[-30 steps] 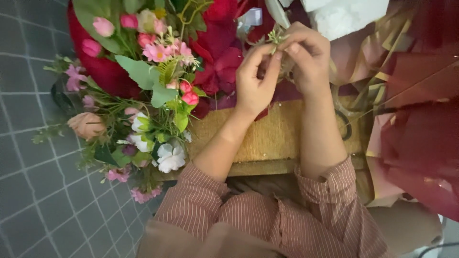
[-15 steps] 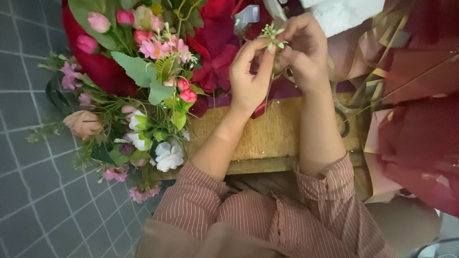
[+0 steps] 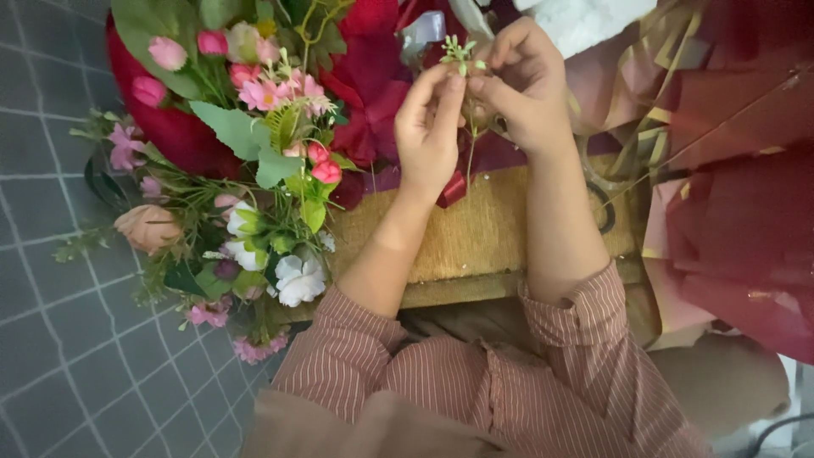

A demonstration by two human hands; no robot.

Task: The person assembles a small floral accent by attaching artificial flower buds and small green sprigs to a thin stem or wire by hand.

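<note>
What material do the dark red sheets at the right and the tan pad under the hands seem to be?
The dark red sheets look like glossy wrapping paper or film: sharp creases, shine, gold edges. The tan pad looks like coarse woven fibre, perhaps jute or burlap: matte, rough, grainy surface.

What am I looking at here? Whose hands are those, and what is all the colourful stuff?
The camera sits on a person's head and looks down, so you see their own arms in striped sleeves. The left hand and right hand pinch a small green sprig between their fingertips. Below them is a yellowish woven mat. To the left, a heap of flowers, pink, white and red with green leaves, lies over the grey tiled floor. To the right are dark red wrapping sheets.
</note>
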